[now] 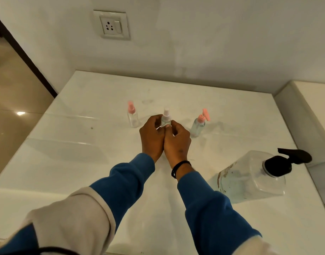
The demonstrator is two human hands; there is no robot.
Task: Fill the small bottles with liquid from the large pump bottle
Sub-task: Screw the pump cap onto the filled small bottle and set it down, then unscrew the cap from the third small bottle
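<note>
Both hands meet at the middle of the white counter around a small clear bottle with a pale spray cap (166, 117). My left hand (152, 138) grips its left side, and my right hand (177, 142) pinches it from the right; the bottle's lower body is hidden behind the fingers. Left of them a small clear bottle with a pink spray cap (132, 115) stands upright. To the right is a small bottle with a pink pump top (199, 125), holding clear liquid. The large clear pump bottle (249, 176) with a black pump head stands at the near right.
The white counter (84, 153) meets a white wall at the back, with a socket plate (111, 25) above. A raised white ledge (308, 111) runs along the right side. The counter's left edge drops to a tiled floor.
</note>
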